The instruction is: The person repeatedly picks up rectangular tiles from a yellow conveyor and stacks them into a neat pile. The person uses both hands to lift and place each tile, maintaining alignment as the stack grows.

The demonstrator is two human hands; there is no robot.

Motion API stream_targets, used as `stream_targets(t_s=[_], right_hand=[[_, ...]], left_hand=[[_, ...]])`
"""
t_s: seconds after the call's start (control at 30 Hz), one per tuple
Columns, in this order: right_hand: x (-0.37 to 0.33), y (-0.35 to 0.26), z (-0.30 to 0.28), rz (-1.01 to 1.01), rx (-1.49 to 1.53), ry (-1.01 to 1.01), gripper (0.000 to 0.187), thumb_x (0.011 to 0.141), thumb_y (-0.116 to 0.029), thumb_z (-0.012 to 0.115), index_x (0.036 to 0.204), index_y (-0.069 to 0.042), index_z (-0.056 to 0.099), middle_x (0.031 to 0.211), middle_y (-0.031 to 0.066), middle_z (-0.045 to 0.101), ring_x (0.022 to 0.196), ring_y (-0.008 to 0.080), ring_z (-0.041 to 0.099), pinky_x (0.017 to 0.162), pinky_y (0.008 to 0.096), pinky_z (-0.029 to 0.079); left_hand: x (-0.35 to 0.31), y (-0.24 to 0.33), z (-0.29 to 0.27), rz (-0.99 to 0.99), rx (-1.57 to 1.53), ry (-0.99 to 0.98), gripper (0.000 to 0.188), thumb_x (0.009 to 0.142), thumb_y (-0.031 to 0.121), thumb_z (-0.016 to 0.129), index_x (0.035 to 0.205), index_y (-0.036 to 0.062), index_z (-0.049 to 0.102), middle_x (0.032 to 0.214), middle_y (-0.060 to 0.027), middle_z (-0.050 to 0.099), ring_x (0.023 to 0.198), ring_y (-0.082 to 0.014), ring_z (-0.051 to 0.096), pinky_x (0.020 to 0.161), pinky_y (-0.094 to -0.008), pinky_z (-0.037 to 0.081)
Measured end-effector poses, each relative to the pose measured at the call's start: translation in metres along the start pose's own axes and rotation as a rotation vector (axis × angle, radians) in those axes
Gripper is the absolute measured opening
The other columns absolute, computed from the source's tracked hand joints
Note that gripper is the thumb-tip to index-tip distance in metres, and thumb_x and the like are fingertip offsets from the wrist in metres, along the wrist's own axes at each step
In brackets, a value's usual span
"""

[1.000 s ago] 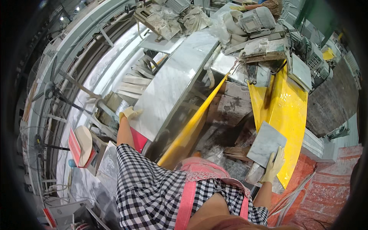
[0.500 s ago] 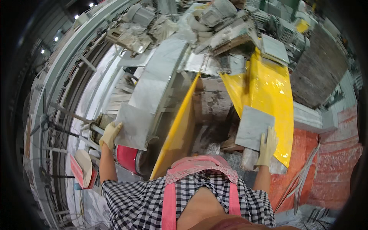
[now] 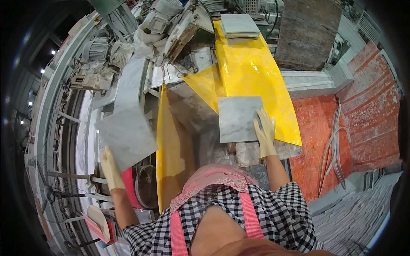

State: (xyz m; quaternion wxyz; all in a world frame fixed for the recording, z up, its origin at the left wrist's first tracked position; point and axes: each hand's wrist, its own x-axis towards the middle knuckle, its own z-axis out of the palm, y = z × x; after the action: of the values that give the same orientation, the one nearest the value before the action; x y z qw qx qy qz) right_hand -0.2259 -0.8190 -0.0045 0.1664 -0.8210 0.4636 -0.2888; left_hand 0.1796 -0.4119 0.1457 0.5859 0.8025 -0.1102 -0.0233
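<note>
My left hand (image 3: pixel 111 168), in a pale rubber glove, grips a square grey marble tile (image 3: pixel 128 138) by its near left edge. That tile is turned askew in front of a long conveyor belt bed, by a red-sided roller (image 3: pixel 145 183). My right hand (image 3: pixel 265 132), also gloved, is at the right edge of a second grey-veined marble tile (image 3: pixel 239 119). Its fingers lie over the edge onto the face; the underside is hidden. This tile is in front of a yellow sheet (image 3: pixel 256 72), above a whitish block (image 3: pixel 252 153).
An upright yellow panel (image 3: pixel 164 149) stands between the two tiles. More tiles (image 3: pixel 240 24) are stacked at the far end of the yellow sheet. Dusty motors (image 3: pixel 96 50) sit at the back left. Orange sheeting (image 3: pixel 318 141) with loose straps (image 3: pixel 335 149) lies at right.
The view has swung to the right. The left tile has turned and come away from the line of the long slab, in my left hand. My right hand stays at its tile's edge.
</note>
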Motion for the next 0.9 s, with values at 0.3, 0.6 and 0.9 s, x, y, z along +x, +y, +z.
stream_targets(t_s=[0.3,0.6,0.9], right_hand=[[0.016,0.028,-0.003,0.216,0.512,0.059,0.047,0.102,-0.02,0.061,0.144,-0.002,0.053,0.141,0.0178,0.059,0.133,0.028,0.054,0.111,0.0363,0.042],[0.004,0.001,-0.015,0.117,-0.096,-0.091,0.069,0.096,-0.048,0.061,0.149,-0.007,0.048,0.149,0.0188,0.049,0.14,0.0361,0.042,0.118,0.0445,0.029],[-0.009,0.031,0.006,-0.006,-0.109,0.0,0.068,0.097,-0.039,0.063,0.151,-0.001,0.045,0.152,0.0252,0.047,0.141,0.0401,0.04,0.12,0.0495,0.025]], left_hand=[[-0.105,0.007,0.29,-0.25,-0.382,-0.773,0.055,0.107,0.044,0.046,0.119,-0.007,0.066,0.108,-0.0068,0.068,0.094,-0.0149,0.06,0.086,-0.031,0.048],[-0.128,0.021,0.348,-0.324,0.055,-0.832,0.056,0.107,0.044,0.043,0.113,-0.0057,0.069,0.098,-0.0122,0.071,0.085,-0.0191,0.063,0.078,-0.035,0.05],[-0.024,0.043,0.301,0.432,0.715,-0.63,0.054,0.101,0.054,0.042,0.105,0.0113,0.074,0.101,-0.0169,0.074,0.1,-0.0389,0.069,0.089,-0.0492,0.053]])
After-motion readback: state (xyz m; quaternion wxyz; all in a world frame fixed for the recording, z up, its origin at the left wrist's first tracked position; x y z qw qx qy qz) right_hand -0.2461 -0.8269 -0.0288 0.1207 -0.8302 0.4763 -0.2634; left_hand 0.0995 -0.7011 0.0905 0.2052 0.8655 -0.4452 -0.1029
